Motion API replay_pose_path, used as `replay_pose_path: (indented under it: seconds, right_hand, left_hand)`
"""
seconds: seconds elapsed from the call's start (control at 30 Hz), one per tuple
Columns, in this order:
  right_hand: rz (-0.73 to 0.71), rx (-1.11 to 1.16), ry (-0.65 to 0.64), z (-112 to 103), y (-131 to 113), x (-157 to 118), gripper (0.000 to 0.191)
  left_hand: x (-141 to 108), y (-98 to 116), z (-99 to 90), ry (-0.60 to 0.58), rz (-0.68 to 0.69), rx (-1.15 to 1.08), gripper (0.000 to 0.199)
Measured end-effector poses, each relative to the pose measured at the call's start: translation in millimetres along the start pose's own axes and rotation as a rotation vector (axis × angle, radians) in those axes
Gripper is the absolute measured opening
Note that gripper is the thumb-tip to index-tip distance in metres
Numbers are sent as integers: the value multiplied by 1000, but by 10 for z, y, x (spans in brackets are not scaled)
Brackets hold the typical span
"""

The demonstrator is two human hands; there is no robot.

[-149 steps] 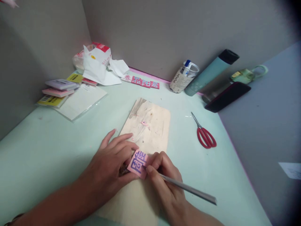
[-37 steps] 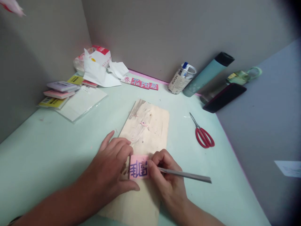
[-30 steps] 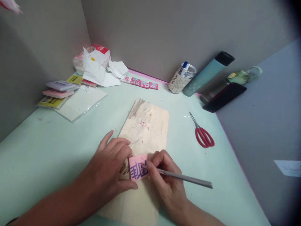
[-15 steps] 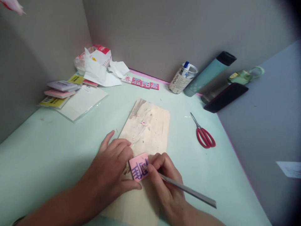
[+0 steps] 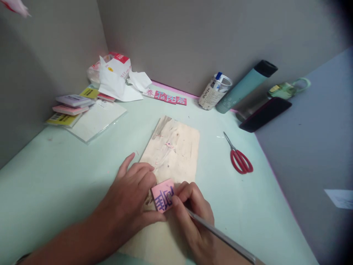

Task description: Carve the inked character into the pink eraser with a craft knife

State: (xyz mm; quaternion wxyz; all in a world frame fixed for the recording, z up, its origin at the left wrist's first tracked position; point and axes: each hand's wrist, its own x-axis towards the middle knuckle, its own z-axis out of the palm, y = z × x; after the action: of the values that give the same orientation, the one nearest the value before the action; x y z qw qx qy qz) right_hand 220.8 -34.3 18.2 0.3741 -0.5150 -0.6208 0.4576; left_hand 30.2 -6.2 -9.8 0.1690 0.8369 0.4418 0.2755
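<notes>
Head view: your left hand (image 5: pixel 132 195) grips the square pink block with purple lettering (image 5: pixel 163 195) over the pale wooden board (image 5: pixel 183 158), likely to steady it; your right hand (image 5: pixel 197 232) pinches the slim silver metal tool (image 5: pixel 220 234) pencil-fashion, seemingly for control.

Red-handled scissors (image 5: pixel 242 162), right of centre
At upper right, labelled can (image 5: pixel 209 97) beside teal bottle (image 5: pixel 244 89); at upper left, white tissue (image 5: pixel 111 83) above stacked packets (image 5: pixel 72 101).

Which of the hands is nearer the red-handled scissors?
Right. The right hand, gripping a slim metal tool, is to the near left of the scissors, apart from them; the left hand is farther left, at the pink block's left side.
</notes>
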Motion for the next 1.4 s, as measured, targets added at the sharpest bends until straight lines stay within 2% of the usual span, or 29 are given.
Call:
replay_pose_path:
  seconds: [0.17, 0.47, 0.83, 0.97, 1.17, 1.27, 1.4]
  right_hand:
    - [-53, 0, 45, 44, 98, -21, 22]
    - [-73, -8, 41, 53, 189, -64, 21]
    - [-118, -45, 42, 49, 159, -45, 20]
    - [-244, -130, 92, 72, 234, -49, 19]
    - [-650, -428, 140, 86, 310, -6, 21]
    - [-730, -590, 156, 81, 304, 13, 20]
    - [-784, -657, 172, 92, 291, 7, 21]
  left_hand:
    - [-7, -7, -4, 2, 4, -1, 55]
    - [16, -1, -1, -10, 17, 18, 56]
    - [18, -5, -2, -16, 15, 16, 56]
    - [18, 9, -7, -12, 9, 10, 60]
    - [-2, 7, -15, -20, -36, -46, 53]
    - [-11, -5, -17, -20, -41, -64, 52]
    - [-21, -16, -18, -46, -48, -77, 50]
